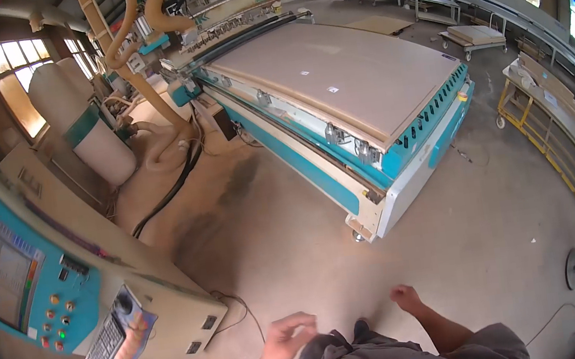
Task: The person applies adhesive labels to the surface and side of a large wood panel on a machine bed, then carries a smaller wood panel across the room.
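My left hand is held in the air in front of my body, slightly blurred. Its fingers are loosely bent, the thumb stands apart from them, and nothing shows in it. Further right, my right hand is closed in a loose fist above the floor, with no object visible in it. Neither hand touches anything. To the left stands a control cabinet with a teal panel, a lit screen, several round buttons, a keyboard and a dark mouse on a printed pad.
Ahead, a large teal and white flatbed machine bears a wide flat board. Hoses and a dust collector stand far left. A yellow-framed trolley is at right. Cables lie on the floor beside the cabinet.
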`<action>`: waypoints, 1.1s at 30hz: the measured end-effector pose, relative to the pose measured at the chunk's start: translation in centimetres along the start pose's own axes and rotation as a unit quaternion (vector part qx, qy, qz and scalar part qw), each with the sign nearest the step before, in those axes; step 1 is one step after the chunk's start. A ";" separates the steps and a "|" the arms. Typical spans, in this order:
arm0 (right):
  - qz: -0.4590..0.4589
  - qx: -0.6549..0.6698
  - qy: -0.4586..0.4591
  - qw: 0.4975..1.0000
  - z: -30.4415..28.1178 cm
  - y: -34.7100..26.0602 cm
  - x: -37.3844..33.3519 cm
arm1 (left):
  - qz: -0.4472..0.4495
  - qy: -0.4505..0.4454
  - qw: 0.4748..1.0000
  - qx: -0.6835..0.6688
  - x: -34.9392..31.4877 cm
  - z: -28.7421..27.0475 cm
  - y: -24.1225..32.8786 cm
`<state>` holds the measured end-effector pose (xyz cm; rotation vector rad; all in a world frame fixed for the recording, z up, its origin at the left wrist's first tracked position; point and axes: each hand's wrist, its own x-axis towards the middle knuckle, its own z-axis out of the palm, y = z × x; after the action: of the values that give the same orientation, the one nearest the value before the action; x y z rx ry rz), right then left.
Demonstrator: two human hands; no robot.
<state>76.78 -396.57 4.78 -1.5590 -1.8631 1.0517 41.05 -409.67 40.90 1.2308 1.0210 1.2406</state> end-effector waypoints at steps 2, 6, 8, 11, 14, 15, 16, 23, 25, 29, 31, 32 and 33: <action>0.005 0.046 0.012 0.999 -2.0 -5.1 9.5 | -0.072 0.098 0.992 -0.043 3.9 -4.5 -2.1; -0.001 0.190 0.035 0.981 -5.1 -14.0 24.6 | -0.097 0.190 0.974 -0.080 14.5 -12.1 -6.7; 0.000 0.253 0.061 0.965 -4.9 -17.2 31.1 | -0.108 0.190 0.972 -0.081 20.9 -16.8 -8.4; 0.011 0.213 0.052 0.976 -4.3 -18.3 39.0 | -0.125 0.190 0.970 -0.086 31.3 -23.0 -10.4; 0.050 0.219 0.093 0.970 -4.0 -20.6 45.6 | -0.106 0.132 0.982 -0.079 42.5 -28.0 -8.8; 0.054 0.214 0.109 0.969 -3.7 -22.0 47.2 | -0.116 0.134 0.982 -0.067 46.1 -29.0 -7.4; 0.058 0.209 0.125 0.968 -3.8 -23.4 48.8 | -0.121 0.118 0.983 -0.074 49.5 -30.0 -7.0; 0.088 0.365 0.139 0.916 -3.1 -29.9 65.1 | -0.133 0.063 0.985 -0.092 74.6 -37.5 -4.6; 0.065 0.371 0.129 0.917 -1.6 -32.3 71.6 | -0.156 0.080 0.977 -0.117 81.1 -39.8 -5.2; 0.010 0.357 0.093 0.929 -0.2 -35.1 84.6 | -0.190 0.129 0.957 -0.176 95.3 -43.8 -7.4; 0.020 0.360 0.069 0.930 -0.4 -37.2 90.0 | -0.198 0.136 0.950 -0.202 102.2 -44.9 -9.5; 0.030 0.360 0.067 0.930 -0.6 -37.1 92.0 | -0.200 0.119 0.949 -0.211 105.8 -45.7 -11.2; 0.021 0.307 0.050 0.950 -0.9 -38.7 93.8 | -0.191 0.109 0.950 -0.220 108.9 -47.5 -13.6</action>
<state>33.23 -307.58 26.57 -1.2464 -1.2601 1.3755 5.77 -295.83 31.51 0.5299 1.0110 1.2243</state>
